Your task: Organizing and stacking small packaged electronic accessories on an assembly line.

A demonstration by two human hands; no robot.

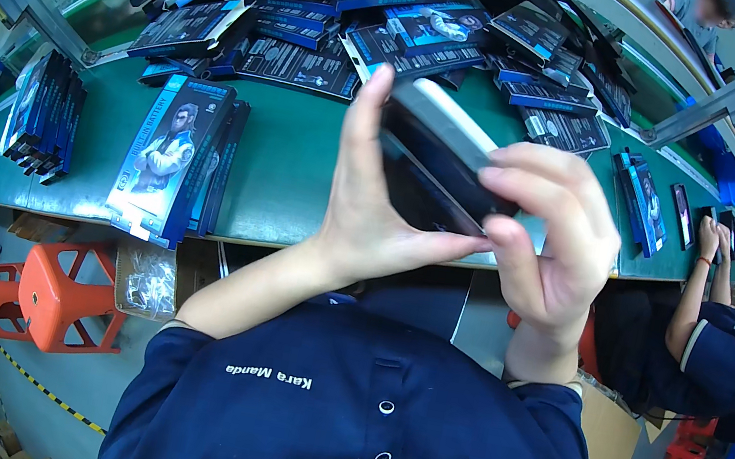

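Observation:
Above the front of the green table (282, 210), a small black box-like thing (426, 176) with a pale strip along its upper edge is held tilted between my hands. Motion blurs it, so its exact kind is unclear. My left hand (369, 195) grips it from the left and below, with one finger up along its side and the thumb under its lower edge. My right hand (559, 229) has its bent fingers on the right end, the fingertips at the pale strip. Left of my hands stands a row of blue-and-black printed boxes (161, 156).
A large heap of similar boxes (432, 30) covers the table's back. More stand upright at far left (44, 113) and right (639, 204). A co-worker (728, 357) sits at right. Orange stools (65, 299) and a carton with clear plastic (150, 282) are below the table's left.

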